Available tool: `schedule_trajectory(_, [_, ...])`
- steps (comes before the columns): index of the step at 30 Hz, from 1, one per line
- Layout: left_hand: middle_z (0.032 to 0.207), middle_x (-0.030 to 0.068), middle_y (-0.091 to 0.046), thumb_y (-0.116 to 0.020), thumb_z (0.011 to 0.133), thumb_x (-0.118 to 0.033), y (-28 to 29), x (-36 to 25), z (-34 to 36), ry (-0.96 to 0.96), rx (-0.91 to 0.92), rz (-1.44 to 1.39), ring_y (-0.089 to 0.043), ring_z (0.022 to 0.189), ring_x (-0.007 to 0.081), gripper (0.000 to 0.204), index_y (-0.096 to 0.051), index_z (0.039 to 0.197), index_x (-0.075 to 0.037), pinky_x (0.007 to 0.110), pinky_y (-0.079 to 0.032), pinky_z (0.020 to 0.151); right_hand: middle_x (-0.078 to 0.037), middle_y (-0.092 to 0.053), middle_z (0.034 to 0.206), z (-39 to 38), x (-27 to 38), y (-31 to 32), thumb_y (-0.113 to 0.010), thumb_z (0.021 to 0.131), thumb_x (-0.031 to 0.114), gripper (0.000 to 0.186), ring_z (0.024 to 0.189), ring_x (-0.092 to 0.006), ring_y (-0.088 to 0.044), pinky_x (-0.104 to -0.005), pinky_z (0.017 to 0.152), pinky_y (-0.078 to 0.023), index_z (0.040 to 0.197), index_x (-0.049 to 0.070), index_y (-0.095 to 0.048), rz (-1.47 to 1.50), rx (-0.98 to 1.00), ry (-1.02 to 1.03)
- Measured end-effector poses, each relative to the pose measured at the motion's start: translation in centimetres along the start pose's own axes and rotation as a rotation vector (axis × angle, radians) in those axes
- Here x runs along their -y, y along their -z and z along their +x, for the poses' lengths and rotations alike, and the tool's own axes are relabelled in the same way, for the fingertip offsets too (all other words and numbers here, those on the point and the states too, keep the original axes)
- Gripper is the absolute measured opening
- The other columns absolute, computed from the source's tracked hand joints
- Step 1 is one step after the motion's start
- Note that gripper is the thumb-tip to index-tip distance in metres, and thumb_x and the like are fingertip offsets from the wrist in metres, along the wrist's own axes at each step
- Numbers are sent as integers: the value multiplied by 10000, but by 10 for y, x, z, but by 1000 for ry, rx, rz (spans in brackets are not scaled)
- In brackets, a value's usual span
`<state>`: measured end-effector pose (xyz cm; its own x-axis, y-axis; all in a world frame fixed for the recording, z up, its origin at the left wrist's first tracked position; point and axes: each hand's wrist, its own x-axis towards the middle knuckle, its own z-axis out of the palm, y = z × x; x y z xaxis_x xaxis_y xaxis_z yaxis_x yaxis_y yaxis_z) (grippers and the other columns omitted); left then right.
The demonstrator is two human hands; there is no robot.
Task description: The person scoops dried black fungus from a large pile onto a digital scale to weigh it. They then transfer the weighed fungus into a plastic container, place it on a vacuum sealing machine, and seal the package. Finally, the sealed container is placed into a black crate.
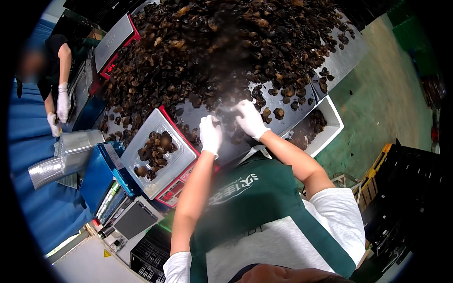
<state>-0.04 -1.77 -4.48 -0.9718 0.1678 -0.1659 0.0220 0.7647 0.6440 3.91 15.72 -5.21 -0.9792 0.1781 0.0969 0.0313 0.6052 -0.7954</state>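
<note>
Mushrooms (222,47), dark brown and glossy, pile up toward twelve o'clock on a grey table (278,125). Both of the person's own hands wear white gloves at the near edge of the pile. The left hand (210,135) has its fingers curled; the right hand (250,120) reaches toward eleven o'clock, thumb and fingers bent. Whether either clasps a piece, I cannot tell.

Toward nine o'clock, a clear tray (155,129) of mushrooms rests on a red-edged scale (175,165), its panel print too small to read. Around ten o'clock, another scale (113,45) shows a lit red display. At six o'clock, the green apron (245,198) bears white lettering above a curved line; dark letters on the grey shirt (269,240) are partly hidden. A yellow triangular sticker (107,253) sits between seven and eight.
</note>
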Motion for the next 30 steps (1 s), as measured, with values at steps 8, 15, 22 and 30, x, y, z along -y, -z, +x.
schedule_trajectory(8, [1067, 62, -597, -468, 860, 98, 20, 8, 70, 339, -321, -760, -591, 814, 137, 509, -464, 1344, -56, 263, -504, 690, -25, -613, 1242, 53, -26, 68, -523, 859, -23, 401, 986, -96, -581, -263, 737, -501, 1239, 88, -585, 907, -13, -468])
schedule_trajectory(15, [1046, 65, -657, -587, 825, 74, 10, 8, 123, 460, -46, -810, -629, 895, 158, 485, -473, 1276, -62, 295, -555, 737, -158, -608, 1291, 123, -14, 16, -567, 828, 106, 504, 1178, -296, -589, -358, 1009, -465, 1332, 88, -564, 254, 80, -310])
schedule_trajectory(22, [1175, 100, -586, -512, 742, 171, 10, -15, 112, 187, 42, -748, -613, 949, 187, 730, -378, 1404, -106, 287, -550, 755, -133, -514, 1384, 126, 30, -15, -546, 786, 13, 643, 1254, -331, -494, -400, 1025, -445, 1406, 178, -505, 17, 187, -97])
schedule_trajectory(30, [1303, 99, -507, -540, 764, 98, 31, -33, 56, 205, 192, -955, -589, 984, 164, 787, -333, 1476, -165, 309, -576, 759, -172, -569, 1250, 110, 21, 7, -527, 706, -78, 634, 1224, -305, -527, -363, 1076, -404, 1322, 64, -569, 523, 446, 97])
